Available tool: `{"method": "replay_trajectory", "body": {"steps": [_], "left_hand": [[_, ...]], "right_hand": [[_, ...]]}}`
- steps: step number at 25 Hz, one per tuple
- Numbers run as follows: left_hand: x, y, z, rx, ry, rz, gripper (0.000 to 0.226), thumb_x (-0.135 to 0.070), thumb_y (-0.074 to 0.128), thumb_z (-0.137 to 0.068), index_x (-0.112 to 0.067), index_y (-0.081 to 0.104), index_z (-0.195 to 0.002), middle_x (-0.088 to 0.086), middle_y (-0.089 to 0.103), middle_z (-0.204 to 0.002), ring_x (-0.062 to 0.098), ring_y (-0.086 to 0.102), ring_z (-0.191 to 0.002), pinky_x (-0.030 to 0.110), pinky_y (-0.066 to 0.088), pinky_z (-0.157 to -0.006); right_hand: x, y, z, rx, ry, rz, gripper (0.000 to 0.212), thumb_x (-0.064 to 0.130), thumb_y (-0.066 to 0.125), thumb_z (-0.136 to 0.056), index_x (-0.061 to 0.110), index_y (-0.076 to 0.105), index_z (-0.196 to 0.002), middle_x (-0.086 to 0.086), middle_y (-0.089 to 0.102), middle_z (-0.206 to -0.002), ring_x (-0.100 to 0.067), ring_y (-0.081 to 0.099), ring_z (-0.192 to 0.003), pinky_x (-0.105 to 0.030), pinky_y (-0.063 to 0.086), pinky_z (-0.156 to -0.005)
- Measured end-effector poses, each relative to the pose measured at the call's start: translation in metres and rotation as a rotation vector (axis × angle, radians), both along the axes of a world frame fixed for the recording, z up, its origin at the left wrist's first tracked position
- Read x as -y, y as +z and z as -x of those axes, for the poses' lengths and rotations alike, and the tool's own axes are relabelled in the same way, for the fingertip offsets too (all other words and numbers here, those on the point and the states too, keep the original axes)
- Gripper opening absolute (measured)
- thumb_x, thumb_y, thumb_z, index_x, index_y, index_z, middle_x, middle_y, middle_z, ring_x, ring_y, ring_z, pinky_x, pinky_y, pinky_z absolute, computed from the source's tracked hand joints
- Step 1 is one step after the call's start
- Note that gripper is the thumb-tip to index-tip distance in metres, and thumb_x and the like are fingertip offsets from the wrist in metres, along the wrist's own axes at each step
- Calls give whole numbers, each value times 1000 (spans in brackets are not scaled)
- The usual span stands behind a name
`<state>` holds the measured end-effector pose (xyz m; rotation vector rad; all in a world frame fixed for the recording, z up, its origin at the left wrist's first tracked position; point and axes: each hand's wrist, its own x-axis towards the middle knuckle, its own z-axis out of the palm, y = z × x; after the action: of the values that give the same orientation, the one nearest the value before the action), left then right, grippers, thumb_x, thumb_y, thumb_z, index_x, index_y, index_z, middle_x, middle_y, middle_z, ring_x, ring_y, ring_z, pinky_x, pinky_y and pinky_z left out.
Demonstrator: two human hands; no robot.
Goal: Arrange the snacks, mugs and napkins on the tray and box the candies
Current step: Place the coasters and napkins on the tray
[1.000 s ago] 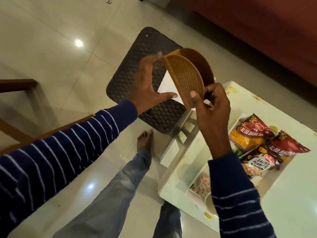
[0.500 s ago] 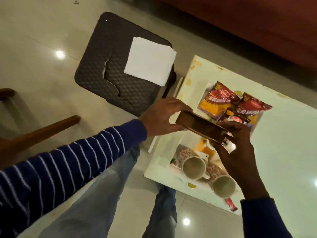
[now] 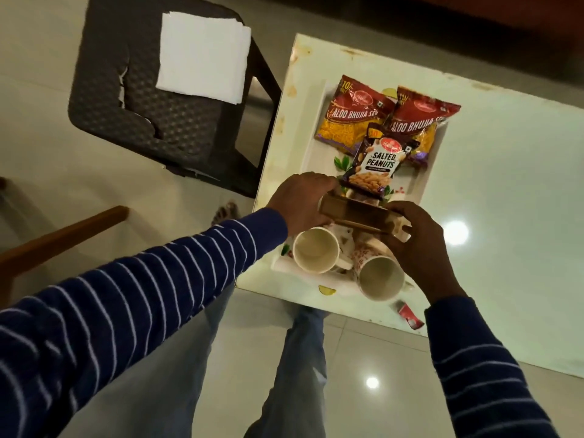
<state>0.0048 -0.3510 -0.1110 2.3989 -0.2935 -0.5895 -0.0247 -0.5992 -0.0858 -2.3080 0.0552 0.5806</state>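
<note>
I hold a brown napkin holder (image 3: pixel 355 216) flat over the white tray (image 3: pixel 311 147), my left hand (image 3: pixel 300 202) gripping its left end and my right hand (image 3: pixel 417 245) its right end. Two Aloo Bhujia packets (image 3: pixel 350 113) (image 3: pixel 420 121) and a Salted Peanuts packet (image 3: pixel 374 162) lie on the tray's far part. Two floral mugs (image 3: pixel 316 249) (image 3: pixel 380 278) lie on the near part, mouths toward me. A stack of white napkins (image 3: pixel 202 55) rests on the dark stool (image 3: pixel 148 121) to the left.
The tray sits on a pale glass table (image 3: pixel 505 200). A gold candy (image 3: pixel 327 290) and a red wrapper (image 3: pixel 409 316) lie near the table's front edge. A wooden chair arm (image 3: pixel 63 238) is at the left; my legs are below.
Both hands brought the napkin holder from upright over the stool down to lie flat over the tray, just above the mugs. The napkins came into view on the stool.
</note>
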Motion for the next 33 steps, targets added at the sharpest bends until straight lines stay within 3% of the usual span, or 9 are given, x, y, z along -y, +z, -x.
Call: {"method": "replay_trajectory", "body": {"steps": [7,11,15,17,20,24,28,30,33], "left_hand": [[12,-11,-4,-3,19,-19,52,-33,90,-64,-19,65,-108,2,68,-104,24,62,-93,39,53,-78],[13,-13,-6,-17,57,23,55,-28,90,-63,-18,63,-110,4,67,-107,26,62,-96,40,53,-81],[0,-5,-4,-41,24,54,64,-32,87,-70,-18,59,-127,4,65,-122,24,60,-110,37,50,-93],[-18,4,-3,-39,50,94,61,-39,83,-75,-18,59,-127,1,64,-125,19,59,-112,34,50,-94],[-67,21,-11,4,282,118,46,-40,78,-82,-16,64,-119,-1,67,-115,11,61,-102,34,55,-89],[-147,35,-39,22,819,195,26,-24,76,-86,-12,67,-107,3,70,-100,15,68,-92,35,59,-82],[-219,27,-73,-19,1250,168,25,-27,77,-84,-19,65,-104,-13,65,-89,0,62,-84,27,57,-86],[-241,17,-86,-75,1343,155,31,-32,78,-82,-19,64,-107,-10,66,-88,3,62,-83,28,55,-88],[-247,2,-99,-170,1423,185,43,-39,81,-77,-19,63,-110,-5,67,-99,12,64,-93,22,52,-79]], "right_hand": [[8,-15,-6,28,11,8,49,6,79,-78,19,61,-123,-3,64,-125,-24,60,-115,-33,48,-93],[9,-18,-8,34,-7,-9,49,10,78,-82,18,61,-127,-5,63,-130,-25,57,-120,-38,46,-99],[12,-1,-10,-42,119,111,78,0,79,-77,23,48,-144,-9,45,-150,-32,40,-139,-50,36,-113],[10,16,-9,30,83,140,80,-6,74,-77,22,45,-145,-9,43,-151,-33,37,-141,-50,33,-115],[-23,40,-16,168,-112,82,63,0,71,-82,20,50,-138,-4,53,-142,-28,50,-130,-50,43,-107],[-104,45,-55,135,-185,-122,49,9,70,-90,16,54,-136,3,58,-133,-18,59,-116,-39,54,-94],[-185,32,-103,19,-165,-208,46,16,68,-93,19,54,-137,6,57,-132,-3,61,-101,-6,48,-75],[-223,25,-127,-67,-205,-244,44,21,67,-94,23,54,-136,6,59,-131,0,62,-97,-7,50,-74],[-271,13,-167,-162,-296,-275,38,29,67,-93,26,56,-130,10,61,-124,-4,62,-104,-31,56,-92]]}}
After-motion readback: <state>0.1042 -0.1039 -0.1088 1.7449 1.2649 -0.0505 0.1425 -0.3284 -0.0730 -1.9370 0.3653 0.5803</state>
